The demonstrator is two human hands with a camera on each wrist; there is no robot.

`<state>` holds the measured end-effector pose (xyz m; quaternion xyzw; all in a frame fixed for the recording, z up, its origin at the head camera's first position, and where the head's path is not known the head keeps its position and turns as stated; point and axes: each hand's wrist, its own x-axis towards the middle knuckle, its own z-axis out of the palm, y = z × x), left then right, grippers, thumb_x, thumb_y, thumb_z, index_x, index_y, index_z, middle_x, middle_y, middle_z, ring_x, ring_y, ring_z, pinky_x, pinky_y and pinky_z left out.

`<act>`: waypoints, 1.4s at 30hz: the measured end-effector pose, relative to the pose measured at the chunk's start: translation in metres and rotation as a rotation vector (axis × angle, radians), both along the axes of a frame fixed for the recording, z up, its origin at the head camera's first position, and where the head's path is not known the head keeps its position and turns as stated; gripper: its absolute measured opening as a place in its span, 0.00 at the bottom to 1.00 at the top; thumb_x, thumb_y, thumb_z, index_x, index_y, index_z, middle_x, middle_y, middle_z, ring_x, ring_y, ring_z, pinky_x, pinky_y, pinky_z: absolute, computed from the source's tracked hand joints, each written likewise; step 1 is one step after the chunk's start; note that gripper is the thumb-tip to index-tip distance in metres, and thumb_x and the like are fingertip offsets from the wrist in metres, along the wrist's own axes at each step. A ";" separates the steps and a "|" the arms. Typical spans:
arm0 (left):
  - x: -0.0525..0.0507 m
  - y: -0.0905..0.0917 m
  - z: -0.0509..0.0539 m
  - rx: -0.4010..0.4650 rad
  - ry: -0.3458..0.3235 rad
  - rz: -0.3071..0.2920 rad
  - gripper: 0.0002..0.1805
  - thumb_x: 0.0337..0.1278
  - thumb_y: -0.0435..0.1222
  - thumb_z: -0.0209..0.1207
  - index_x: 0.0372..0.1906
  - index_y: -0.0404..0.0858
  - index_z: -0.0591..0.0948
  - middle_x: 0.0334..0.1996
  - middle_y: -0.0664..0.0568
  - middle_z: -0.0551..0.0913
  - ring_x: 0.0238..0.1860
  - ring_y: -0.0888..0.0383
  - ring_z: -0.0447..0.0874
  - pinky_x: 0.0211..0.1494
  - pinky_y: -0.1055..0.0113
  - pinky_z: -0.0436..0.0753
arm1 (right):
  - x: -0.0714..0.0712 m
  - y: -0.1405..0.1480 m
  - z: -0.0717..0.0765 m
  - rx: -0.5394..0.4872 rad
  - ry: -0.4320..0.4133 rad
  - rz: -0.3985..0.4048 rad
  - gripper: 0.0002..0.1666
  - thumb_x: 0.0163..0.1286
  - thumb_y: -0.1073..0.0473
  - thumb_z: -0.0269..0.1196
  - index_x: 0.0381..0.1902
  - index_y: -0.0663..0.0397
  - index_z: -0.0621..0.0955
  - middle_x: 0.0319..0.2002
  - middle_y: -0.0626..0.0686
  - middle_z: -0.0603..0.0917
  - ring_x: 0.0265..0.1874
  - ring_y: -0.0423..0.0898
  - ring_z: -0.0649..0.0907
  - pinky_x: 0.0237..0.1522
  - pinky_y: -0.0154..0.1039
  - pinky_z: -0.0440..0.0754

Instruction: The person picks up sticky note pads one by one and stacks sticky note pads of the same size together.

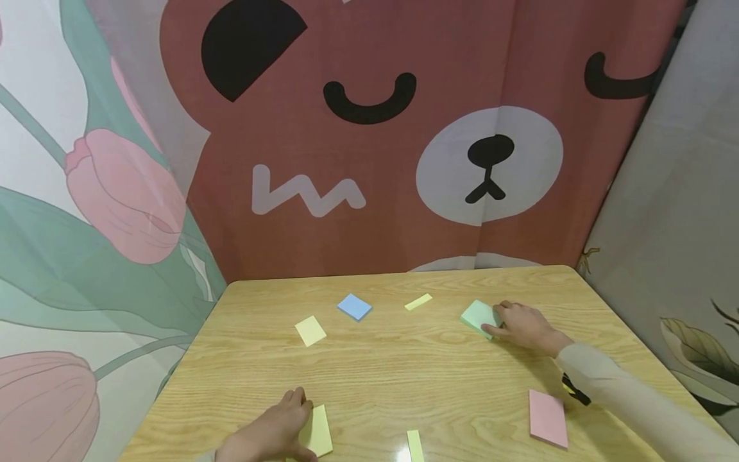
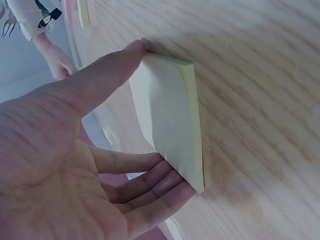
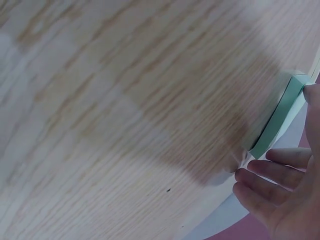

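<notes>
Left of the blue pad (image 1: 355,307) and nearer the viewer, a yellow pad (image 1: 320,435) is gripped at its edges by the left hand (image 1: 271,428). Well right of the blue pad, a green pad (image 1: 478,317) is grasped between thumb and fingers by the right hand (image 1: 526,327). Farther right, toward the viewer, a pink pad (image 1: 548,418) is seen.

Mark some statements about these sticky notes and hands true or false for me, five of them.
1. The right hand touches the green sticky-note pad. True.
2. The left hand holds the pink pad. False: the left hand holds a pale yellow sticky-note pad.
3. Two narrow yellow strips lie on the table. True.
4. The blue pad is right of the green one. False: the blue pad is left of it.
5. Both hands are bare. True.
</notes>
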<state>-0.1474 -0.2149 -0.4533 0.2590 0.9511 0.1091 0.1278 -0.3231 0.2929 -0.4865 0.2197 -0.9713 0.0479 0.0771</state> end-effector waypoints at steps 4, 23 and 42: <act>0.001 0.000 0.000 -0.004 -0.003 0.006 0.46 0.35 0.53 0.78 0.51 0.21 0.77 0.51 0.36 0.72 0.51 0.41 0.74 0.48 0.52 0.81 | 0.000 0.000 0.000 -0.001 0.005 0.011 0.40 0.67 0.34 0.62 0.50 0.70 0.81 0.43 0.65 0.83 0.36 0.58 0.84 0.32 0.53 0.84; 0.001 0.001 -0.001 0.026 -0.018 0.018 0.40 0.36 0.51 0.78 0.49 0.24 0.78 0.48 0.42 0.73 0.47 0.46 0.74 0.44 0.55 0.82 | 0.002 -0.005 0.002 0.008 0.007 0.056 0.37 0.64 0.36 0.66 0.46 0.69 0.82 0.42 0.65 0.83 0.35 0.57 0.83 0.29 0.49 0.82; -0.001 0.007 -0.004 0.033 0.058 0.010 0.47 0.32 0.51 0.79 0.58 0.27 0.75 0.42 0.51 0.71 0.38 0.58 0.67 0.35 0.64 0.76 | 0.001 -0.007 0.004 -0.054 -0.068 0.088 0.23 0.64 0.43 0.69 0.33 0.57 0.78 0.21 0.45 0.69 0.21 0.41 0.66 0.20 0.33 0.59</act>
